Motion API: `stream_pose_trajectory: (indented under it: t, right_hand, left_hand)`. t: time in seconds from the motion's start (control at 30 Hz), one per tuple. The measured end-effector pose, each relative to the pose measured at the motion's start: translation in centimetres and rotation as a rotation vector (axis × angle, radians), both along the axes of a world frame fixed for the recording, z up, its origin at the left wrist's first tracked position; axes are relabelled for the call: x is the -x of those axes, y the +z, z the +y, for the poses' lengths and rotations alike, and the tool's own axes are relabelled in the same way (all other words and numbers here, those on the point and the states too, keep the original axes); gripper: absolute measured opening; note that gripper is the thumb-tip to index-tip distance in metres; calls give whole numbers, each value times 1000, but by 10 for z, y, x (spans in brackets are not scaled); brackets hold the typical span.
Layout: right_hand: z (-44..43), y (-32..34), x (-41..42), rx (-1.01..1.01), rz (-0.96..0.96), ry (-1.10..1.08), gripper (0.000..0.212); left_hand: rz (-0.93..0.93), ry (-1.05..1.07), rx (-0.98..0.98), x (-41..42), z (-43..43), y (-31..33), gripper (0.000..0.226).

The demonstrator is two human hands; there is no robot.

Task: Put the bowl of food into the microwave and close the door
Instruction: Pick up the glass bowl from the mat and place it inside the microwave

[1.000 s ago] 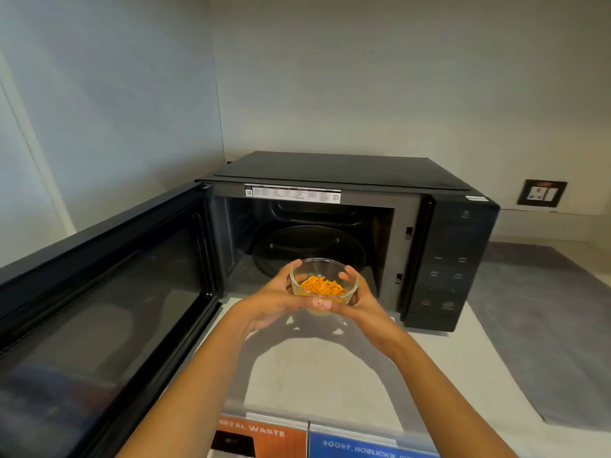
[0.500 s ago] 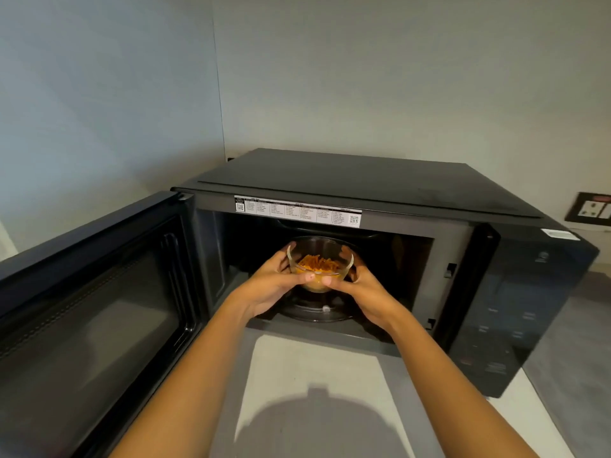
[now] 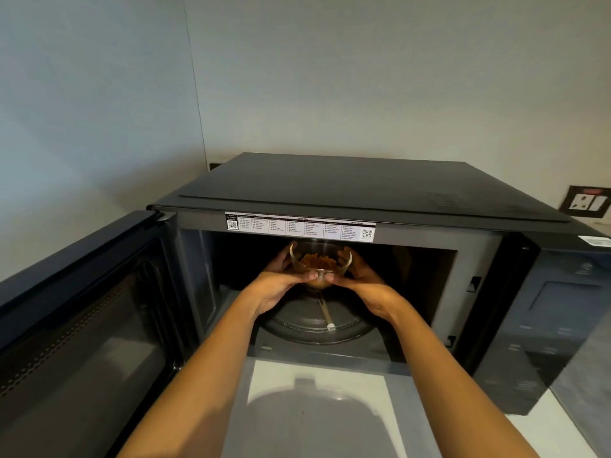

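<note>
A small glass bowl (image 3: 320, 263) with orange food is inside the cavity of the black microwave (image 3: 363, 190), above the glass turntable (image 3: 317, 328). My left hand (image 3: 276, 285) grips the bowl's left side and my right hand (image 3: 368, 287) its right side, thumbs meeting at the front. Whether the bowl touches the turntable is hidden by my hands. The microwave door (image 3: 86, 319) is swung wide open to the left.
The control panel (image 3: 555, 322) is on the microwave's right side. A white counter (image 3: 317, 375) lies under my forearms in front of the oven. A wall socket (image 3: 590, 202) sits at the far right. Walls close in behind and to the left.
Both hands have carried the bowl forward from in front of the microwave into its cavity, over the turntable. The camera has moved closer to the oven.
</note>
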State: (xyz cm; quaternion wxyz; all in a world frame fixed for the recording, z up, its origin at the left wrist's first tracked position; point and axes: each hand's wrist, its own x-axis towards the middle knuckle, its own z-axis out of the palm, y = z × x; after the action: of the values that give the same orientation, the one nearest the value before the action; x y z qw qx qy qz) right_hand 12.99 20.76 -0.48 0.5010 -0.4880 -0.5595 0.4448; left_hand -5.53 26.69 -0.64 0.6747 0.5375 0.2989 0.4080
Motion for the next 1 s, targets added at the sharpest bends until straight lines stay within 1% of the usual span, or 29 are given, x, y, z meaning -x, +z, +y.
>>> stream_pose_trajectory:
  t: [0.13, 0.23, 0.4, 0.73, 0.93, 1.0]
  right_hand:
    - [7, -3, -1, 17, -36, -19, 60]
    - [13, -4, -1, 26, -41, -24, 65]
    - [20, -10, -1, 17, -19, -25, 64]
    - [27, -19, -1, 37, -42, -22, 71]
    - [25, -19, -3, 47, -45, -27, 66]
    - [25, -20, -3, 49, -51, -32, 68]
  left_hand:
    - [25, -41, 16, -2, 11, -5, 65]
    - [35, -50, 38, -2, 18, -8, 83]
    - [51, -33, 49, -3, 23, -10, 90]
    - [47, -50, 42, 0, 30, -19, 88]
    - [51, -41, 47, -2, 28, -19, 89]
    - [52, -43, 45, -3, 27, -19, 89]
